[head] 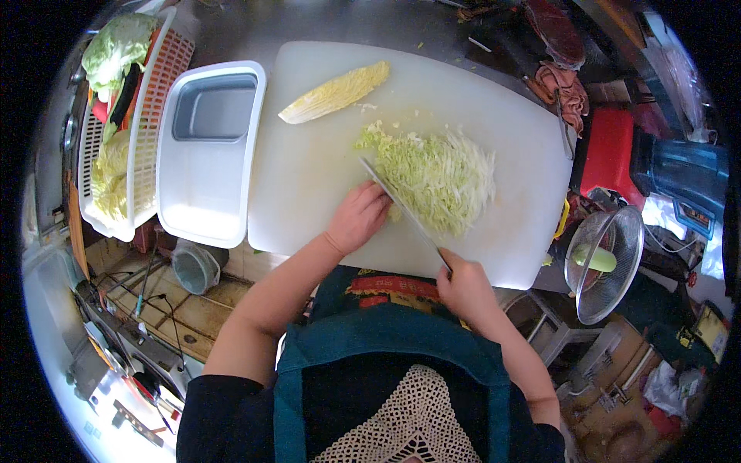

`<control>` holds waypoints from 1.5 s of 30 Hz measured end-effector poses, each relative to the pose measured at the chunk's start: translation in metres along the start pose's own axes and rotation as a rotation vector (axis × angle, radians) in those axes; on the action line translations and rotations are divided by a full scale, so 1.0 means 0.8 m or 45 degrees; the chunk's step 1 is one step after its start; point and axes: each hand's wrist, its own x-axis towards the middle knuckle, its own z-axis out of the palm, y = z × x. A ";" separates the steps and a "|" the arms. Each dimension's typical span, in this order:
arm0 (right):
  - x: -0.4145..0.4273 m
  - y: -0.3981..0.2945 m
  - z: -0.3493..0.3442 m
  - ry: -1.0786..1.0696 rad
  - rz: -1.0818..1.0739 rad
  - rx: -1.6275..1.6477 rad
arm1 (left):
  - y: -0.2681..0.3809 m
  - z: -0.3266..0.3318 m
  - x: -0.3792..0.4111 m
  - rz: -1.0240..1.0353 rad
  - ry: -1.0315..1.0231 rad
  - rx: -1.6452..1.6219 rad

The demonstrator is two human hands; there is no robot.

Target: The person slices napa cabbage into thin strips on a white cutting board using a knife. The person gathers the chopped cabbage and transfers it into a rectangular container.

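My right hand (468,283) is closed around the handle of a kitchen knife (408,213). The blade slants up and left along the near left edge of a heap of shredded napa cabbage (443,173) on a white cutting board (312,191). Close to the blade's left side, my left hand (360,217) has bent fingertips down by the board, over a bit of cabbage that they mostly hide. A pale yellow wedge of napa cabbage (336,92) lies at the board's far left part.
Left of the board stands a white plastic tub (202,182) with a grey metal pan (217,110) in its far part. Beyond it is a white plastic basket (134,173) of vegetables. A wire mesh strainer (622,278) and a red container (608,153) are at the right.
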 end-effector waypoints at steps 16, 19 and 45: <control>0.027 0.000 0.016 -0.009 0.060 0.048 | -0.001 -0.004 -0.012 -0.070 -0.093 -0.105; 0.019 0.006 0.015 0.033 0.038 0.084 | -0.003 -0.006 -0.022 -0.073 -0.118 -0.145; 0.009 -0.025 0.006 -0.040 0.067 -0.034 | -0.001 -0.008 -0.015 -0.013 0.038 -0.083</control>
